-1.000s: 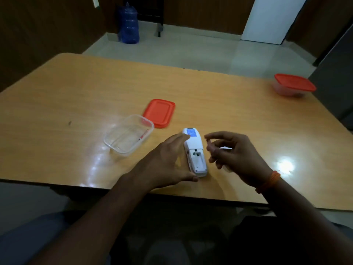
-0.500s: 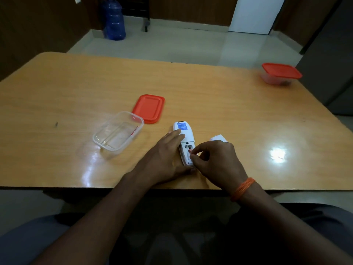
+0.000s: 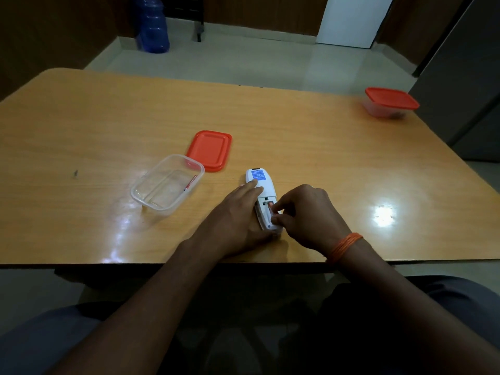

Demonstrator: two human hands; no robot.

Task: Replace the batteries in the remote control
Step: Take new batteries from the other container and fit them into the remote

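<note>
The white remote control (image 3: 260,180) lies face down near the table's front edge, with its battery compartment open and facing up. My left hand (image 3: 232,223) grips it from the left, index finger along its side and thumb at its near end. My right hand (image 3: 305,215) is over the compartment, fingertips pinched on a small reddish battery (image 3: 270,204) that sits in the slot. A second battery (image 3: 191,182) lies inside the clear plastic container (image 3: 139,196) to the left. The compartment cover is not visible.
A loose red lid (image 3: 209,150) lies behind the clear container. A closed container with a red lid (image 3: 389,102) stands at the far right corner of the wooden table (image 3: 297,131). A blue water jug (image 3: 153,25) stands on the floor beyond.
My right hand came down from beside the remote onto the open compartment and its fingertips now press at the slot. My left hand stays on the remote.
</note>
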